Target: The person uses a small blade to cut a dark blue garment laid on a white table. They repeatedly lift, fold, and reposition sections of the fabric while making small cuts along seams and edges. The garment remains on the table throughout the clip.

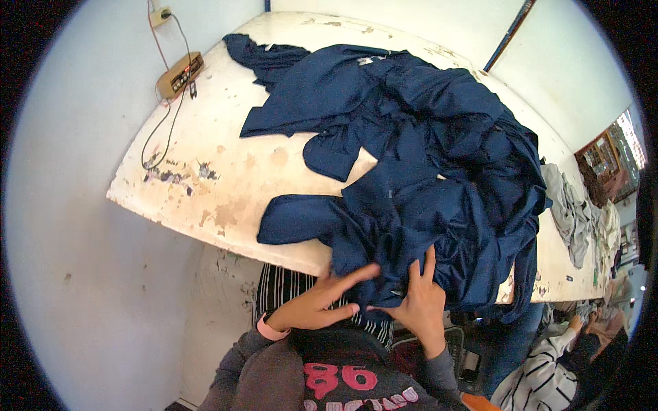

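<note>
A large heap of dark navy cloth point(384, 219) spreads over the table, rumpled in deep folds on the right, with flat, cut-looking flaps pointing left. Its near part reaches over the front edge, close to my body. My left hand point(319, 303) is at that near edge, thumb and fingers apart, fingertips at the cloth. To its right, my right hand point(423, 305) lies on the cloth with its fingers spread and two of them pointing away from me. Neither hand is closed around the fabric. A small pale spot, perhaps a label, shows between them.
The worn, stained white table point(274, 159) meets walls at the left and back. A brown box point(181, 74) with cables sits at its left edge. Grey cloth point(569, 212) lies at the right. Beyond the right edge, a person in a striped top point(541, 373) sits nearby.
</note>
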`<state>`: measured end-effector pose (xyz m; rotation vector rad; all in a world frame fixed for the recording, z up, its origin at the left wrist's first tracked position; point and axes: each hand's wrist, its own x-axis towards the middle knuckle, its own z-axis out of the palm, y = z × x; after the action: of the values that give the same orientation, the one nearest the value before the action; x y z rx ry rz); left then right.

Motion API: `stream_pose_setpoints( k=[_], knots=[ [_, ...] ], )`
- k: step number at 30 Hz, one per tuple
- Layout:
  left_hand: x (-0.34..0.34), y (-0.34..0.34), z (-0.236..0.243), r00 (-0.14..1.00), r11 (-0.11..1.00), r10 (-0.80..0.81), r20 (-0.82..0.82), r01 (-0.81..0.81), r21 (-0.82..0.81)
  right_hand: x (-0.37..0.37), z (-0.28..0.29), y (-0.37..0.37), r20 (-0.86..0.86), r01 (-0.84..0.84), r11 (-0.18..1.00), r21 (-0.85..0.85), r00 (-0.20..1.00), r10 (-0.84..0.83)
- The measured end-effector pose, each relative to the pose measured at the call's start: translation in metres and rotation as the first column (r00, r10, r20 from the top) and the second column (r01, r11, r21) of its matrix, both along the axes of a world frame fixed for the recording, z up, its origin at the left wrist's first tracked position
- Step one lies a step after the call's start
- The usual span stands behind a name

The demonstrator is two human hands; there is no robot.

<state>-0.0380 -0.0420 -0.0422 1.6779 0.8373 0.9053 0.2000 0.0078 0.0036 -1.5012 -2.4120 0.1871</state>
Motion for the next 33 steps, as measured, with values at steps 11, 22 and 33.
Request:
stream_pose_setpoints(
  k=[11, 22, 33],
  knots=[
    [-0.055, -0.005, 0.026, 0.985, 0.998, -0.059, 0.161, 0.056, 0.021, 0.153, -0.157, -0.075, -0.308, 0.277, 0.958, 0.078, 0.92, -0.241],
    [-0.106, 0.024, -0.003, 0.4, 0.488, 0.871, -0.285, -0.775, 0.403, 0.233, -0.259, -0.236, 0.092, 0.45, 0.695, -0.561, 0.868, -0.488],
    [-0.106, 0.028, -0.004, 0.354, 0.458, 0.886, -0.299, -0.764, 0.454, 0.238, -0.204, -0.072, -0.138, 0.486, 0.788, -0.377, 0.812, -0.567]
  ],
)
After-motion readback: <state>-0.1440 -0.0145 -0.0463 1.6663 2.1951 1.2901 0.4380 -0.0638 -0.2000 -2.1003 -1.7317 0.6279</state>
